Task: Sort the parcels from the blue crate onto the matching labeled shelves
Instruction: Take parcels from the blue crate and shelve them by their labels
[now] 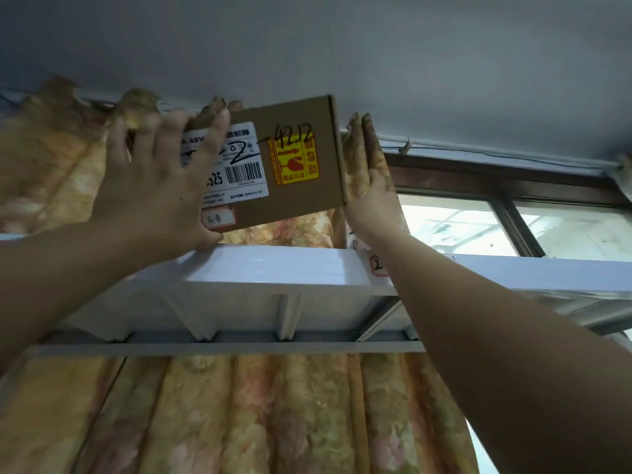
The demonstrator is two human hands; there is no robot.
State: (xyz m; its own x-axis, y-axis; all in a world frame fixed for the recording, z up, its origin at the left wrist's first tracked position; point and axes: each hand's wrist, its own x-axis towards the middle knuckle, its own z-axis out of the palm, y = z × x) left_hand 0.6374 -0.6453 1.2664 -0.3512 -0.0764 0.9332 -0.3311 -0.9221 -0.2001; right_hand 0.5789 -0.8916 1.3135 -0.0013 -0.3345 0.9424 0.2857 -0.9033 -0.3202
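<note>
A flat brown cardboard parcel (pixel 297 196) stands on edge above the white top shelf (pixel 273 268), slightly tilted. It bears a white barcode label, a yellow fragile sticker and the handwritten number 4212. My left hand (pixel 160 186) lies spread over the parcel's front left part, thumb under its lower edge. My right hand (pixel 372 196) presses flat against the parcel's right edge, fingers straight and pointing up. A small tag (pixel 378 265) with a handwritten 2 is stuck on the shelf's front rim, partly hidden by my right wrist.
A floral orange curtain (pixel 239 422) hangs behind the shelf, above and below it. At the right a dark-framed window (pixel 513 217) lets in bright light. The grey ceiling (pixel 342 46) is close overhead. Metal braces run under the shelf.
</note>
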